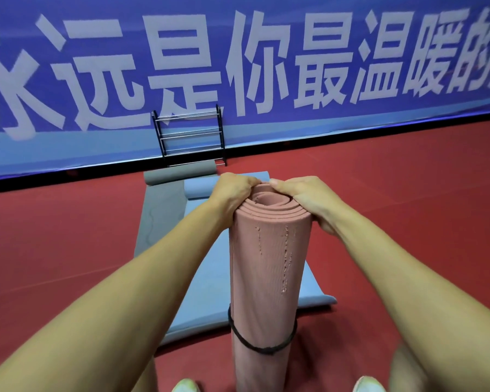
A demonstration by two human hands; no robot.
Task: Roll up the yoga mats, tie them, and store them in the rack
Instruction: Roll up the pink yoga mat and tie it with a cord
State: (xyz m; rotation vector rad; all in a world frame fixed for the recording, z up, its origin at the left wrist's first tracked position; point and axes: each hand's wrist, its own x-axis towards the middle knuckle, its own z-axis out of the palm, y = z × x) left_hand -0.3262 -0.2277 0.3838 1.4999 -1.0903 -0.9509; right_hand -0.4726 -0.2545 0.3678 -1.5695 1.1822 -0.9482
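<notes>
- Hazard, upper end: the long, rolled pink foam yoga mat (269,264) carries one tie only, a thin black elastic band (262,348) low in the lower centre of the frame. I judge the top layers would spring open if my grip slackened.
- Hazard, band: it sits slightly aslant and near the bottom end; a jolt could slide it off.
- Hazard, footing: the roll stands on end on the red sports floor (408,222), so it could topple once let go.
- Hazard, carrying: the coils at the top look uneven, so the core may telescope out on the way to the black metal tiered rack (190,137), upper centre-left against the blue banner.
- Left hand (232,190): clenched over the roll's top rim, centre frame.
- Right hand (303,199): likewise grasping the top rim, opposite side.
- Item condition: finely ribbed surface, several layers showing at the end, and two broken lines of nicks down the facing side.
- Position: upright, centre frame, in front of a half-rolled pale blue mat (207,278).
</notes>
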